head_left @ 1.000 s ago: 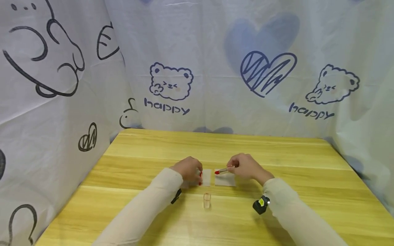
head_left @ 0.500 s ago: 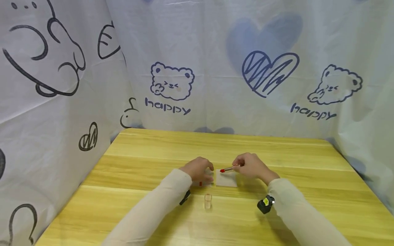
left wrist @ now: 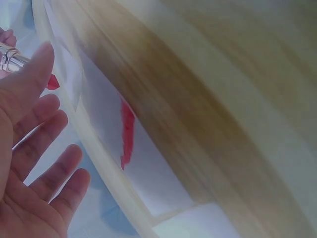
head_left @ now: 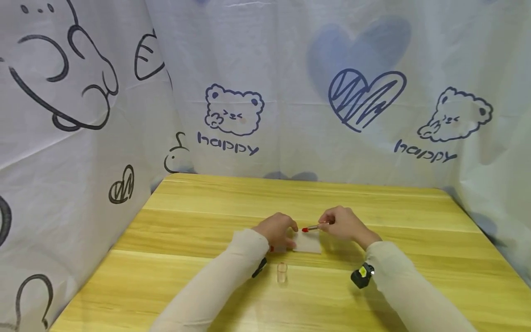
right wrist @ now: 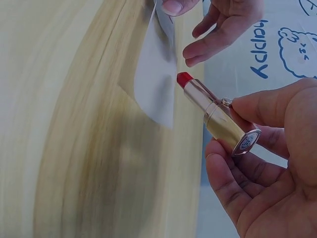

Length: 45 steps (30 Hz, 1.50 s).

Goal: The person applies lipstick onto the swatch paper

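My right hand [head_left: 343, 224] pinches an uncapped lipstick [right wrist: 218, 116] by its gold base, red tip pointing left, above a white paper square [head_left: 308, 244]. In the right wrist view that paper [right wrist: 156, 91] looks curved. My left hand [head_left: 277, 230] is at the left side of this square, fingers loosely spread; whether they touch it I cannot tell. Below the left fingers [left wrist: 69, 196], a second paper [left wrist: 101, 104] carries a red lipstick streak [left wrist: 128, 134]. In the head view the left hand mostly hides it.
A clear lipstick cap [head_left: 282, 273] stands on the wooden table [head_left: 199, 221] nearer to me. Another white paper [left wrist: 198, 223] shows at the bottom of the left wrist view. White cloth with drawings [head_left: 296, 69] hangs behind the table.
My left hand has moved right, from the streaked paper to the left edge of the right-hand square. The right hand has shifted slightly right with the lipstick.
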Motion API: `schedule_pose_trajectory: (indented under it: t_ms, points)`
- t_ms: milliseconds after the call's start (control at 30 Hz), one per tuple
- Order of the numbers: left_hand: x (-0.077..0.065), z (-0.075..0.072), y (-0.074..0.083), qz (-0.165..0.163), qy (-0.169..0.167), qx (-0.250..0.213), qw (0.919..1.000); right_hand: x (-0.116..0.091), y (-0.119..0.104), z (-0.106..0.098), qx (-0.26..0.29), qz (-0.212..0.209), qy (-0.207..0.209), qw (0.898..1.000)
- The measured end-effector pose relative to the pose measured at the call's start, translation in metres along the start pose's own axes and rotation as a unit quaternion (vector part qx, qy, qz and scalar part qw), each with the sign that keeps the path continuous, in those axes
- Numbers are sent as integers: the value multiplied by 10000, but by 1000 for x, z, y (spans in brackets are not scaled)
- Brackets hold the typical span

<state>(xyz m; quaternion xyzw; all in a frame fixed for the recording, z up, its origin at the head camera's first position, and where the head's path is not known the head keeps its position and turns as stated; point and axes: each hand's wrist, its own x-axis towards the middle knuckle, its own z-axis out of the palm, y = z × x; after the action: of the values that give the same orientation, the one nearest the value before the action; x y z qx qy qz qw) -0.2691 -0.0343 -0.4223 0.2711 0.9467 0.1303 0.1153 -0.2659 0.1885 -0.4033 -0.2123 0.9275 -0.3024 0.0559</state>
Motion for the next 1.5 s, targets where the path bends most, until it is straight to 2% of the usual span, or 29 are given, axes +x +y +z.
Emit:
schedule_pose_trajectory:
  t_ms: [400,667,1500]
  points:
    - [4,3,6,-195,-142,119,9996,2,10,4,23,35,55,10000]
    - [5,5,7,-198,-244,266,9992,2,15,9,2,80,142,9999]
    - [8,8,8,-234,-134,473,9985,1,11,12,-30,206,93,9997]
